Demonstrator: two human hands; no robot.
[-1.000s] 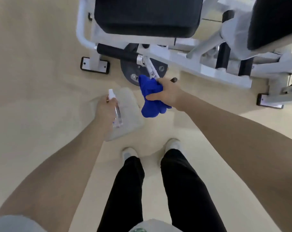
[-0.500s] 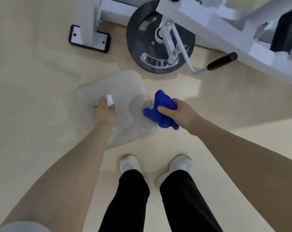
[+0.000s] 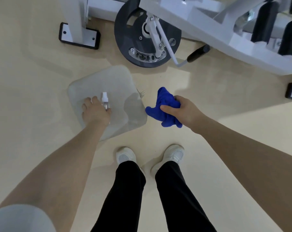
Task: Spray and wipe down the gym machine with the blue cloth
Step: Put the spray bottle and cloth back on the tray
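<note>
Over a pale translucent mat (image 3: 98,82) on the smooth beige floor, the left hand (image 3: 95,111) curls around a small clear spray bottle (image 3: 105,102) with a white nozzle. Right of the mat, the right hand (image 3: 180,111) clenches the crumpled, plush blue cloth (image 3: 163,104). Beyond the mat stands the white-framed gym machine (image 3: 200,22) with its round dark disc (image 3: 125,36).

Both arms stretched fwd & down. Left hand (image 3: 96,112) fingers curled round spray bottle (image 3: 105,101), nozzle up. Right hand (image 3: 180,111) fisted on bunched blue cloth (image 3: 163,106), thumb on top. Hands well apart.
</note>
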